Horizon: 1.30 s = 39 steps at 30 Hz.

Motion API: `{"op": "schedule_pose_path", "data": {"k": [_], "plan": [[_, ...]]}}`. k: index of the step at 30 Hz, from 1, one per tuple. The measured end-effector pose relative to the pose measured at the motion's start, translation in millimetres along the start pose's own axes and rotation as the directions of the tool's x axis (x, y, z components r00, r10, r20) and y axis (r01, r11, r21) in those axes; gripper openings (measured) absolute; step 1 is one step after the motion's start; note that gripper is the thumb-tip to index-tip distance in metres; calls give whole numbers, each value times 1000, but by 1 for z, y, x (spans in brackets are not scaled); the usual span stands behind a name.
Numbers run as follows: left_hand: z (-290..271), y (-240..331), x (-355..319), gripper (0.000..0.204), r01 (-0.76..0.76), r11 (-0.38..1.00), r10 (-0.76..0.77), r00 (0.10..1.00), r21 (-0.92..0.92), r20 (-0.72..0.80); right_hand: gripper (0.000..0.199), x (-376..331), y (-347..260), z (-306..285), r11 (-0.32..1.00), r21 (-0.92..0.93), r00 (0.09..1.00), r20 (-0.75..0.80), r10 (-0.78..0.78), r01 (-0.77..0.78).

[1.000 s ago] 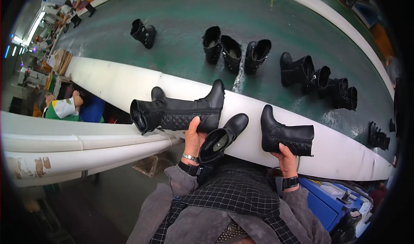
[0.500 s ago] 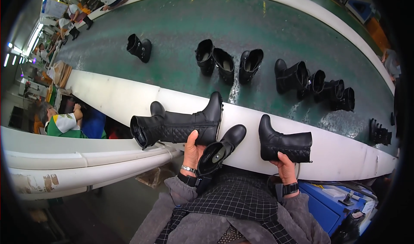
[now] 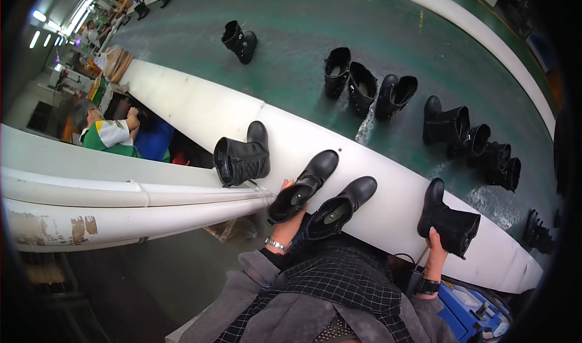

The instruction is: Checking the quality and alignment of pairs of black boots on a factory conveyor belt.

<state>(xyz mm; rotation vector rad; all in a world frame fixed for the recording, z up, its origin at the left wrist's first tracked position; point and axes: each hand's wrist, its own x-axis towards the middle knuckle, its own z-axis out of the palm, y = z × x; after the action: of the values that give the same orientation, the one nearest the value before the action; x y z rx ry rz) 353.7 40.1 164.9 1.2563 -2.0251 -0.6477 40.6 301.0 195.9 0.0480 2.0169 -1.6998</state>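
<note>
Black boot (image 3: 316, 171) with the left hand (image 3: 291, 225) wrapped round its shaft, second boot (image 3: 447, 220) gripped in the right hand (image 3: 435, 249), both at the white worktop (image 3: 394, 205), so looks like a positioning step to me and the next move probably just needs steady hands

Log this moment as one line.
left hand: holds one boot | right hand: holds another boot | between hands: third boot | green belt: more boots

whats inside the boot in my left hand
Inside the black boot, a small pale patch shows amid dark interior; the upper covers the toe's inside.
</note>
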Motion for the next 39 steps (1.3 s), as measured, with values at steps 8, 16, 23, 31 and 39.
{"op": "schedule_pose_path", "data": {"k": [8, 16, 23, 31, 39], "plan": [[-20, 18, -45, 29, 477, 876, -266, 346, 76, 900, 65, -17, -12, -21, 768, -422, 770, 213, 601, -482], [40, 54, -17, 50, 331, 792, 324, 486, -514, 812, 39, -24, -69, 125, 740, -567, 731, 665, 151, 362], [59, 45, 14, 80, 273, 841, 141, 723, -467, 676, 62, 9, -119, 269, 749, -321, 642, 746, -177, 580], [55, 12, 75, 86, 342, 823, -69, 853, -454, 518, 91, 48, -113, 429, 601, -331, 613, 707, -353, 728], [55, -3, 68, 69, 504, 658, -58, 775, -560, 629, 27, 52, -125, 428, 652, -178, 632, 523, -572, 737]]}}
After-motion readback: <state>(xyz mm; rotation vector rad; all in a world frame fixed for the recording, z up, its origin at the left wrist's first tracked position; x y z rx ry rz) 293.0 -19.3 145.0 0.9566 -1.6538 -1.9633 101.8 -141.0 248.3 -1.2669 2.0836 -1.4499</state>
